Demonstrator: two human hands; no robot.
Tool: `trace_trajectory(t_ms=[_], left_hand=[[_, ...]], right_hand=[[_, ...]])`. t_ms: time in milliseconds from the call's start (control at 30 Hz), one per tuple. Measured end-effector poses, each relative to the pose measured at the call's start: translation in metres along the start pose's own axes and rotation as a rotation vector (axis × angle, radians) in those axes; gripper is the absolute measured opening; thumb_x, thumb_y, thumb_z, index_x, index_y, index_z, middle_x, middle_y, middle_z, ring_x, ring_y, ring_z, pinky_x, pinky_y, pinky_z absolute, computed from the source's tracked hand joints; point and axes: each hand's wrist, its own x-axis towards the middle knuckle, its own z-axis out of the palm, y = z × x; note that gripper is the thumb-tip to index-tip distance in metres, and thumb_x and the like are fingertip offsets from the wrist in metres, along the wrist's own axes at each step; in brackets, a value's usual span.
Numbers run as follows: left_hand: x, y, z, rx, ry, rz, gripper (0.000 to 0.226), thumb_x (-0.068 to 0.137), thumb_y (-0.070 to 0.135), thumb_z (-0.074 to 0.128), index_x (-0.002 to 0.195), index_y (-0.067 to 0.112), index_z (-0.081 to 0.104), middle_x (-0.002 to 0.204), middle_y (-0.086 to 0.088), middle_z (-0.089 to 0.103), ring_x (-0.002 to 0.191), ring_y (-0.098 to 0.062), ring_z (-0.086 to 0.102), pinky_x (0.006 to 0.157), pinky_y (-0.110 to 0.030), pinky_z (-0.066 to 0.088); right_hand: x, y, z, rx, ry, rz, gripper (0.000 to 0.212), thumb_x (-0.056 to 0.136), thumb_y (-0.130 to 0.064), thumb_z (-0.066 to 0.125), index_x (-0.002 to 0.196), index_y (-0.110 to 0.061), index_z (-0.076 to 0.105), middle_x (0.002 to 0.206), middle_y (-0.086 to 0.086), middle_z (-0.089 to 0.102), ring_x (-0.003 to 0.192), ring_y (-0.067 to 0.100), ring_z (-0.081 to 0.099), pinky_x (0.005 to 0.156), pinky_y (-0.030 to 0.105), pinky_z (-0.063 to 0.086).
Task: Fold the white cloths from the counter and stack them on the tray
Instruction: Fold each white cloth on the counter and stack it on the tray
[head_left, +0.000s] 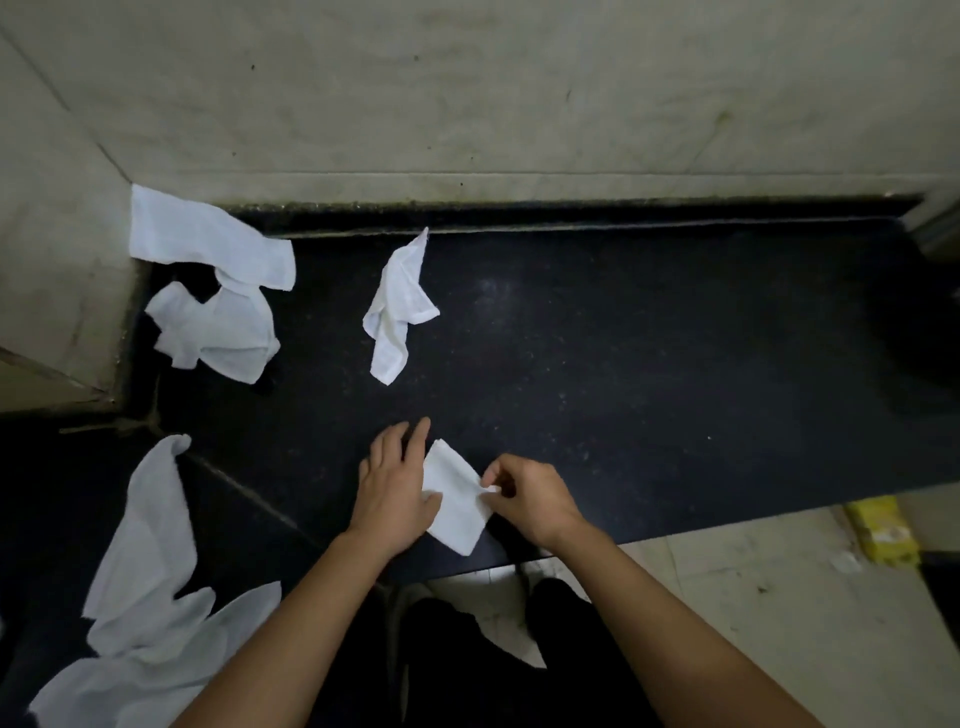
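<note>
A small folded white cloth (454, 496) lies near the front edge of the black counter (649, 364). My left hand (395, 483) rests flat on the cloth's left side, fingers spread. My right hand (530, 496) pinches the cloth's right corner between thumb and fingers. A crumpled white cloth (397, 306) lies farther back at the middle. Two more crumpled cloths (218, 286) sit at the back left corner. A heap of loose white cloths (150, 597) spreads over the near left. No tray is in view.
A pale wall (467, 104) runs along the back of the counter and a wall block (52, 260) closes the left. The floor (779, 597) below right holds a yellow object (883, 527). My legs show below the counter edge.
</note>
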Motion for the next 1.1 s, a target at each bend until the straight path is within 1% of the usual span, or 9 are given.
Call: trace_trajectory(t_ms=[67, 133, 200, 300, 400, 767, 900, 1000, 1100], left_hand=[[0.012, 0.008, -0.009, 0.023, -0.099, 0.122, 0.094, 0.084, 0.030, 0.070, 0.156, 0.032, 0.010, 0.161, -0.007, 0.003, 0.150, -0.027, -0.001, 0.118, -0.046, 0.019], [0.019, 0.019, -0.014, 0.036, -0.139, 0.243, 0.068, 0.086, 0.026, 0.068, 0.147, 0.033, 0.037, 0.161, -0.002, 0.011, 0.150, -0.024, 0.001, 0.117, -0.044, 0.019], [0.022, 0.035, -0.019, 0.023, -0.127, 0.319, 0.033, 0.088, 0.023, 0.065, 0.120, 0.028, 0.061, 0.153, 0.004, 0.033, 0.145, -0.019, 0.021, 0.108, -0.038, 0.028], [0.016, 0.073, -0.020, 0.022, -0.089, 0.400, 0.010, 0.089, 0.022, 0.063, 0.097, 0.027, 0.066, 0.114, 0.011, 0.058, 0.112, -0.015, 0.051, 0.088, -0.030, 0.037], [0.011, 0.121, -0.020, 0.001, -0.028, 0.450, 0.005, 0.088, 0.025, 0.066, 0.092, 0.029, 0.067, 0.090, 0.011, 0.061, 0.091, -0.015, 0.057, 0.077, -0.029, 0.041], [-0.006, 0.370, 0.038, -0.269, 0.021, 0.493, 0.024, 0.073, 0.019, 0.084, 0.077, 0.040, 0.072, 0.079, 0.017, 0.067, 0.081, -0.005, 0.061, 0.076, -0.026, 0.048], [-0.006, 0.472, 0.071, -0.291, -0.049, 0.612, 0.027, 0.073, 0.014, 0.083, 0.076, 0.038, 0.072, 0.082, 0.019, 0.068, 0.080, -0.006, 0.064, 0.075, -0.030, 0.052], [-0.005, 0.532, 0.091, -0.219, -0.098, 0.740, 0.024, 0.073, 0.015, 0.083, 0.077, 0.036, 0.073, 0.079, 0.017, 0.068, 0.079, -0.006, 0.062, 0.075, -0.033, 0.051], [0.003, 0.589, 0.113, -0.075, -0.121, 0.933, 0.018, 0.075, 0.021, 0.082, 0.082, 0.035, 0.073, 0.081, 0.018, 0.066, 0.081, -0.005, 0.058, 0.074, -0.035, 0.050]], right_hand=[[-0.010, 0.005, -0.011, 0.000, 0.025, -0.055, 0.018, 0.085, -0.018, 0.072, 0.085, -0.034, 0.064, 0.085, -0.016, 0.066, 0.080, 0.005, 0.062, 0.075, 0.028, 0.054], [-0.021, 0.013, -0.022, -0.008, 0.063, -0.090, 0.019, 0.085, -0.017, 0.072, 0.088, -0.034, 0.065, 0.083, -0.016, 0.065, 0.079, 0.006, 0.062, 0.075, 0.031, 0.054], [-0.033, 0.024, -0.035, 0.003, 0.128, -0.089, 0.021, 0.085, -0.016, 0.071, 0.091, -0.035, 0.064, 0.084, -0.014, 0.066, 0.079, 0.007, 0.062, 0.075, 0.032, 0.054], [-0.053, 0.050, -0.057, 0.028, 0.231, -0.055, 0.026, 0.086, -0.017, 0.071, 0.102, -0.036, 0.068, 0.093, -0.016, 0.067, 0.087, 0.006, 0.062, 0.080, 0.027, 0.053], [-0.073, 0.084, -0.084, 0.028, 0.298, -0.053, 0.020, 0.086, -0.021, 0.070, 0.101, -0.035, 0.072, 0.098, -0.013, 0.067, 0.091, 0.006, 0.062, 0.084, 0.030, 0.053], [-0.179, 0.278, -0.207, 0.334, 0.629, -0.034, 0.024, 0.079, -0.021, 0.076, 0.078, -0.044, 0.070, 0.085, -0.012, 0.066, 0.083, 0.003, 0.062, 0.071, 0.014, 0.044], [-0.230, 0.351, -0.241, 0.429, 0.719, 0.021, 0.023, 0.077, -0.029, 0.080, 0.089, -0.044, 0.066, 0.097, -0.015, 0.065, 0.092, 0.000, 0.061, 0.080, 0.016, 0.043], [-0.261, 0.392, -0.261, 0.348, 0.764, 0.054, 0.041, 0.075, -0.050, 0.079, 0.112, -0.045, 0.063, 0.109, -0.020, 0.058, 0.104, -0.002, 0.055, 0.091, 0.019, 0.043], [-0.278, 0.427, -0.289, 0.277, 0.805, 0.062, 0.044, 0.079, -0.054, 0.073, 0.121, -0.040, 0.067, 0.110, -0.015, 0.060, 0.106, 0.006, 0.056, 0.093, 0.027, 0.047]])
